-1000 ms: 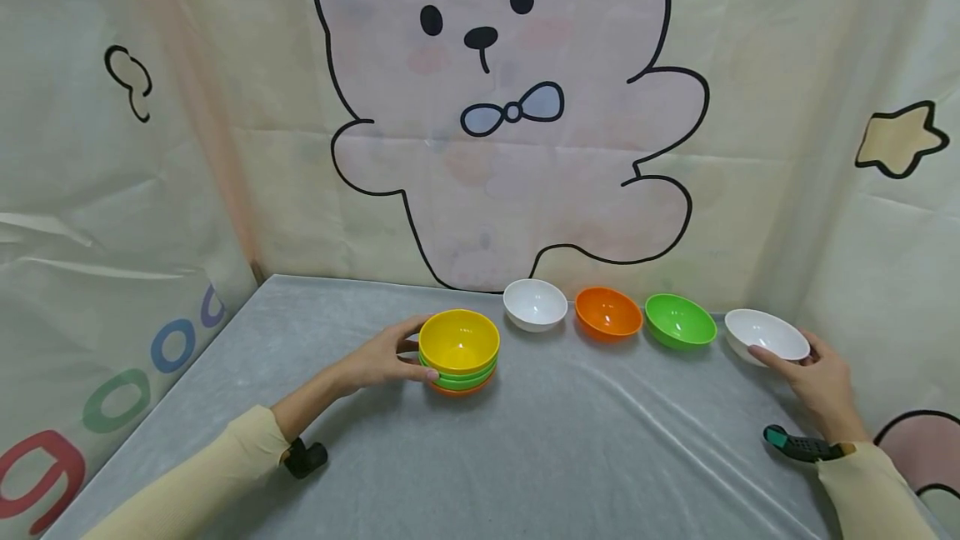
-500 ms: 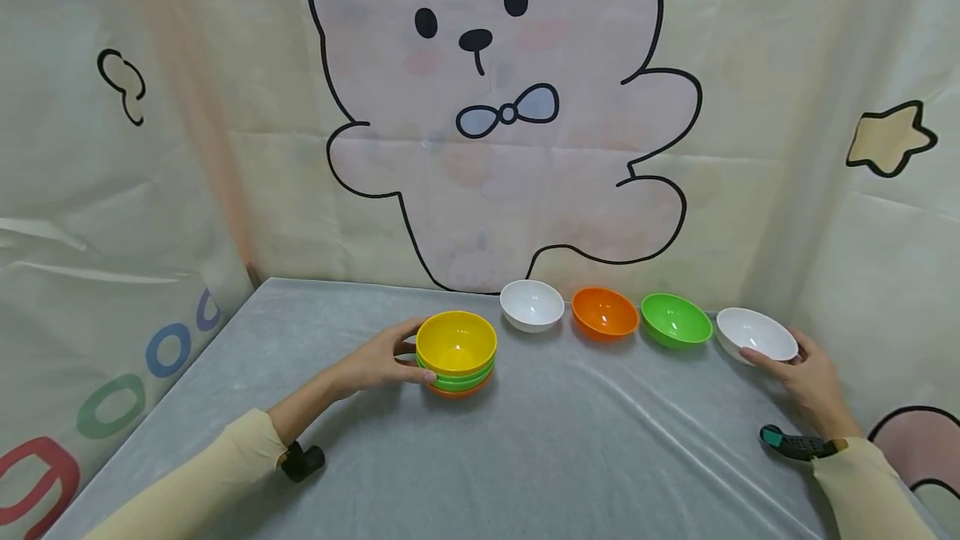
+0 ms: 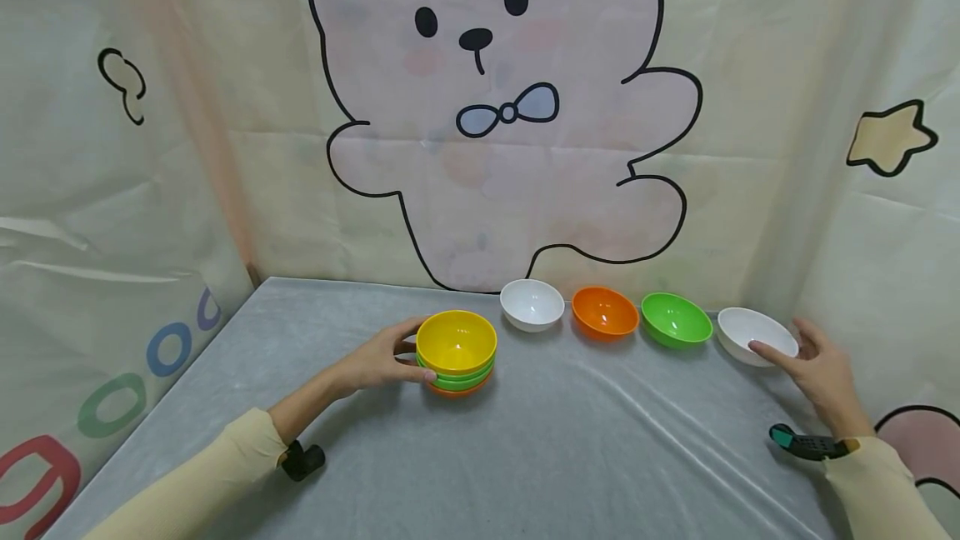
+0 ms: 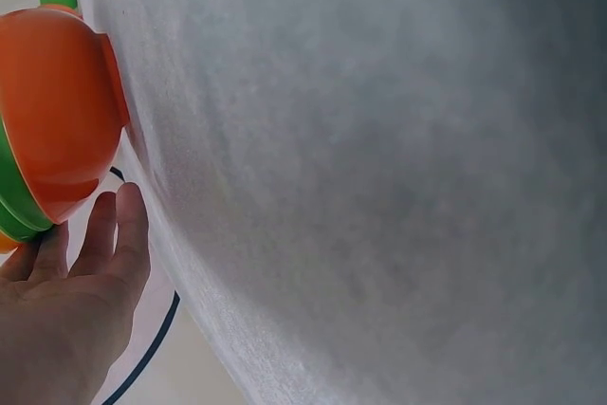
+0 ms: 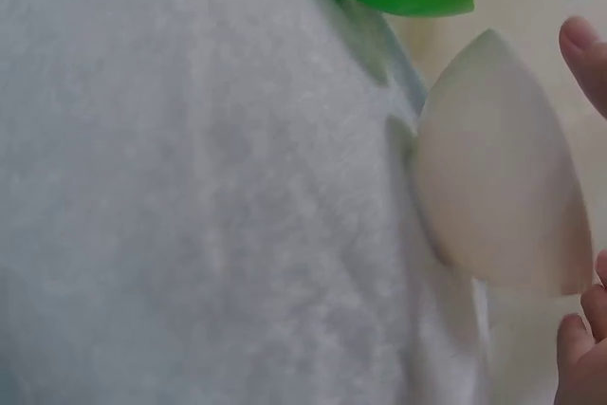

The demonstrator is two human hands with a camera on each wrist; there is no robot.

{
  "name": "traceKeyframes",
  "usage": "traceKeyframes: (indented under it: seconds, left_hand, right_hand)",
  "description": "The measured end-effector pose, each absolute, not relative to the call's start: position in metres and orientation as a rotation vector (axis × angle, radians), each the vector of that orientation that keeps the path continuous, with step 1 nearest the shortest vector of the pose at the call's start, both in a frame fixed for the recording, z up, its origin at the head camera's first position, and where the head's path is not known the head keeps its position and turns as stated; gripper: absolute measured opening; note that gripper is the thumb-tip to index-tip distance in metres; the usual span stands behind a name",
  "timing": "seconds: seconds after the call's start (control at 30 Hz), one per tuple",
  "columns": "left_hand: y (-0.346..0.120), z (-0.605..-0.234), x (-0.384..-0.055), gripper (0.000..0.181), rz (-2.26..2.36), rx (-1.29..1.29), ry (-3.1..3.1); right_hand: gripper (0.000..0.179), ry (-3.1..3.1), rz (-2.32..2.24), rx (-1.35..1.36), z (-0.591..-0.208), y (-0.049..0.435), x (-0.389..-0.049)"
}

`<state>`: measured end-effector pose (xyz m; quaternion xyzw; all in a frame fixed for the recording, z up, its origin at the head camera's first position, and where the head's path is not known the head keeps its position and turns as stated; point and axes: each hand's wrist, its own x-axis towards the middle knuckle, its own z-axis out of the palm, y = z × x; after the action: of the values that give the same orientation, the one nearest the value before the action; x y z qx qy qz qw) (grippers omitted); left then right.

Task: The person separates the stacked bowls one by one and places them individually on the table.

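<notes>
My left hand (image 3: 378, 362) grips a stack of nested bowls from its left side, the thumb in front and fingers behind. A yellow bowl (image 3: 457, 343) tops the stack, green (image 3: 459, 383) shows beneath it, and an orange bowl (image 4: 62, 106) forms the base. In the left wrist view, the outer fingers stand off the orange bowl. On the right, my right hand (image 3: 823, 373) lies around the near right side of a white bowl (image 3: 756, 337) with fingers spread. The right wrist view shows the thumb (image 5: 586, 52) apart from the bowl's wall and the other fingers near its rim.
A row along the table's back edge holds another white bowl (image 3: 532, 307), an orange bowl (image 3: 604, 314) and a green bowl (image 3: 676, 321), left of the right-hand white one. Grey cloth (image 3: 555, 457) covers the table. A printed curtain (image 3: 285, 107) hangs behind.
The right hand first shifts slightly left with the white bowl, then loosens and draws back a little to the right, while the bowl stays. The left hand stays on the stack.
</notes>
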<state>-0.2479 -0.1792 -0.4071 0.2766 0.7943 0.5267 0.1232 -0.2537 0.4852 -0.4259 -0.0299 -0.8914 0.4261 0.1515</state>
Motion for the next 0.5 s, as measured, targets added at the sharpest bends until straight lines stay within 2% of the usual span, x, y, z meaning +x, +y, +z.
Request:
traceKeyframes:
  seconds: [0.5]
  left_hand:
    - [-0.178,-0.406,-0.248,0.082,1.541,0.782,2.305]
  right_hand:
    - [0.069,-2.339,1.31,0.029,-0.402,0.457,-0.254]
